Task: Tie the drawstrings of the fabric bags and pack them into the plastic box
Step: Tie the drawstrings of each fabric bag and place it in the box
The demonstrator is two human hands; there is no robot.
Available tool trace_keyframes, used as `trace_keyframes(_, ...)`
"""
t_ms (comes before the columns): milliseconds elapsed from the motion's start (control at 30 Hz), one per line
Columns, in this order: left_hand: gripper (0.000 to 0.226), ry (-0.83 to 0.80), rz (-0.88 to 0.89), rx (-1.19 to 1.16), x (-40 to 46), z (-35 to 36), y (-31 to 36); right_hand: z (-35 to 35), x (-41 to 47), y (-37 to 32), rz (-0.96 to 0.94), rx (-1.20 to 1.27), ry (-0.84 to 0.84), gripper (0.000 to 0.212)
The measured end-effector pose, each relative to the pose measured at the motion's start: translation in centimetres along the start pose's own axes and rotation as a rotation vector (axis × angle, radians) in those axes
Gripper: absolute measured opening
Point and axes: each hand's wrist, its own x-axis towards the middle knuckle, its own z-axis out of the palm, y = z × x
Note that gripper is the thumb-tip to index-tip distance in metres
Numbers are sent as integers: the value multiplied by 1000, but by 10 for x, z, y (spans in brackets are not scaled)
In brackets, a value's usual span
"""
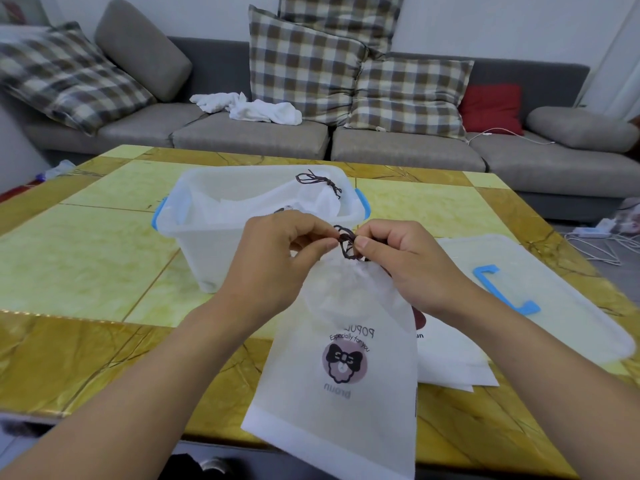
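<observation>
While my left hand (pixel 277 244) and right hand (pixel 398 247) pinch the dark drawstring (pixel 346 242) atop the fabric bag (pixel 346 358), just nearer me than the plastic box (pixel 207 244), a slipping loop could undo the knot.

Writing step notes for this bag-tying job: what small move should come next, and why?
Probably pull the loops tight: both hands, left and right, pinch the dark drawstring at the bag neck, and the knot looks loose. The plastic box waits behind.

Matt cloth bag (pixel 341 358) — translucent plastic box (pixel 194 233)
</observation>
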Motion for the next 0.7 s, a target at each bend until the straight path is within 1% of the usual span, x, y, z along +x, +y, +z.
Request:
trace_keyframes(133, 22, -37, -8, -28, -3, 3, 1, -1, 0, -1, 8, 31, -18, 25)
trace_keyframes(233, 19, -13, -49, -94, -6, 7, 5, 1, 2, 1, -13, 54, -11, 27)
trace_keyframes(333, 13, 7, -70, -89, -6, 10, 8, 3, 2, 2, -12, 50, -13, 27)
trace_keyframes(400, 9, 13, -118, -131, -6, 12, 10, 4, 2, 3, -26, 54, -18, 27)
trace_keyframes(500, 9, 11, -177, -197, -7, 15, 12, 4, 3, 4, -38, 60, -21, 28)
trace_keyframes(567, 10, -26, -204, -237, -7, 15, 13, 3, 3, 5, -37, 73, -23, 29)
trace_keyframes(700, 18, -137, -298, -422, -7, 11, 15, 1, 3, 6, -32, 99, -37, 30)
